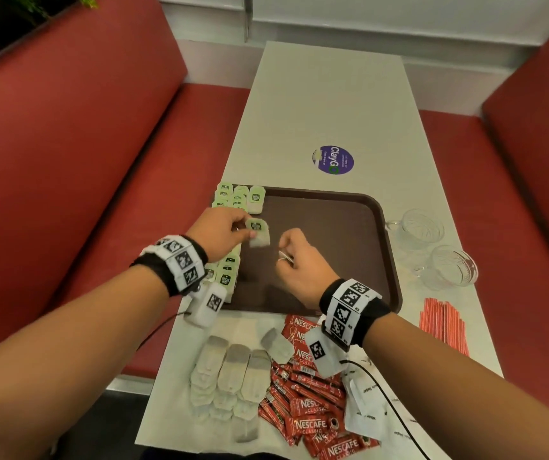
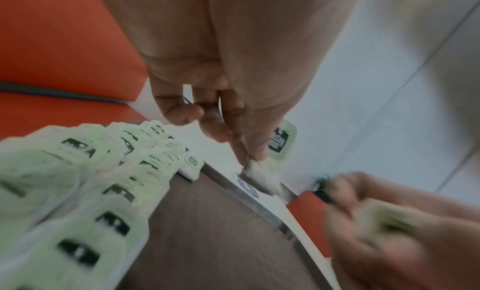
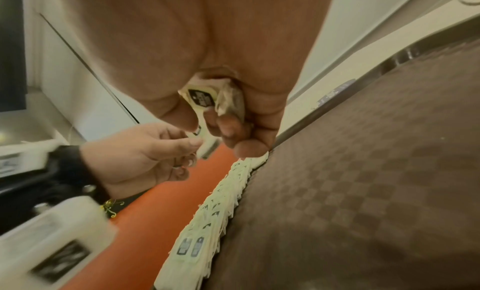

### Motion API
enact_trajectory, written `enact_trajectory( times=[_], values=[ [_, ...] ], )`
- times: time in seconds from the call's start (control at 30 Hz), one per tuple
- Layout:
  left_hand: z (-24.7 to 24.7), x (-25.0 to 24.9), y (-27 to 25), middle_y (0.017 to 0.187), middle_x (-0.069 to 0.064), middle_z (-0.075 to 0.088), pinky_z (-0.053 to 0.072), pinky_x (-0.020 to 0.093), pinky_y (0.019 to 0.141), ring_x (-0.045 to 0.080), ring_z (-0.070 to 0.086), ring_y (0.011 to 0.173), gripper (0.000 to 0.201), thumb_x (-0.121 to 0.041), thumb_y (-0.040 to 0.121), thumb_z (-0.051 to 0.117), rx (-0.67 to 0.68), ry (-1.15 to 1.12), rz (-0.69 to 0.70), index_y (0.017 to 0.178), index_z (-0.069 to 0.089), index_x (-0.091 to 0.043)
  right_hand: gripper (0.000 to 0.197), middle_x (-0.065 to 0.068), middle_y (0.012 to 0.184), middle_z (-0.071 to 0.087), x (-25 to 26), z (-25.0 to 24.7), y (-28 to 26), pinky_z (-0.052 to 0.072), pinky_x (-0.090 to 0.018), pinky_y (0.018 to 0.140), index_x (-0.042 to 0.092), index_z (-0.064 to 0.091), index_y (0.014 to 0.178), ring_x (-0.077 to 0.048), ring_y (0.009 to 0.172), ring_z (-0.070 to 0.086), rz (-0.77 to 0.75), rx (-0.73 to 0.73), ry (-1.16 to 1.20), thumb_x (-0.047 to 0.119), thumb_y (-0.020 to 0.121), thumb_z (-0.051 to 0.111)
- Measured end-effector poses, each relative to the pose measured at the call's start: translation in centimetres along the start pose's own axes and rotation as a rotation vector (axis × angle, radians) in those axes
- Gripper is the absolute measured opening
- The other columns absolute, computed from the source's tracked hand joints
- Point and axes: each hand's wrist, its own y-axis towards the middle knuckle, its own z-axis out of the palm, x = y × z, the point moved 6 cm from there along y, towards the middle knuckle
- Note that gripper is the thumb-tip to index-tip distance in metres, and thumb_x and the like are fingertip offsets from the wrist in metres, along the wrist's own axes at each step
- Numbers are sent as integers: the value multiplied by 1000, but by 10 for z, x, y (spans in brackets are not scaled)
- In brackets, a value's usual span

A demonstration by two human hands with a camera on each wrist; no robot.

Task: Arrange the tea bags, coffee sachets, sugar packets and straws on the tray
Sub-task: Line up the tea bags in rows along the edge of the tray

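Note:
A brown tray (image 1: 333, 234) lies mid-table, with rows of green-tagged tea bags (image 1: 236, 198) overlapping along its left edge (image 3: 221, 202). My left hand (image 1: 245, 227) pinches one tea bag (image 1: 259, 234) by its top just above the tray's left side; the left wrist view shows the bag (image 2: 262, 171) hanging from my fingertips (image 2: 255, 157). My right hand (image 1: 286, 250) hovers over the tray's middle, curled round a small bunch of tea bags (image 3: 207, 97). Loose tea bags (image 1: 233, 373), red coffee sachets (image 1: 309, 423), white sugar packets (image 1: 362, 410) and red straws (image 1: 442, 323) lie on the table.
Two glass cups (image 1: 415, 227) (image 1: 452, 265) stand right of the tray. A round purple sticker (image 1: 333, 160) marks the white table (image 1: 326, 104) beyond it. Red bench seats (image 1: 100, 161) flank the table on both sides. A black cable (image 1: 389, 400) trails from my right wrist.

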Motion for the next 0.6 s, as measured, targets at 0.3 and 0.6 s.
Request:
enact_trajectory(
  times=[0.3, 0.6],
  values=[
    [5, 42, 109, 111, -1, 65, 53, 35, 90, 22, 63, 103, 41, -31, 77, 83, 11, 179, -291, 112, 62, -25, 15, -1, 72, 61, -15, -19, 6, 49, -48, 67, 22, 44, 80, -21, 65, 52, 110, 7, 192, 21, 95, 46],
    [12, 39, 135, 111, 10, 67, 55, 36, 81, 31, 65, 98, 44, -32, 78, 83, 62, 410, -312, 113, 65, -12, 16, 1, 95, 72, -27, -40, 22, 58, -49, 83, 20, 47, 90, -14, 79, 72, 86, -11, 153, 30, 102, 49]
  ],
)
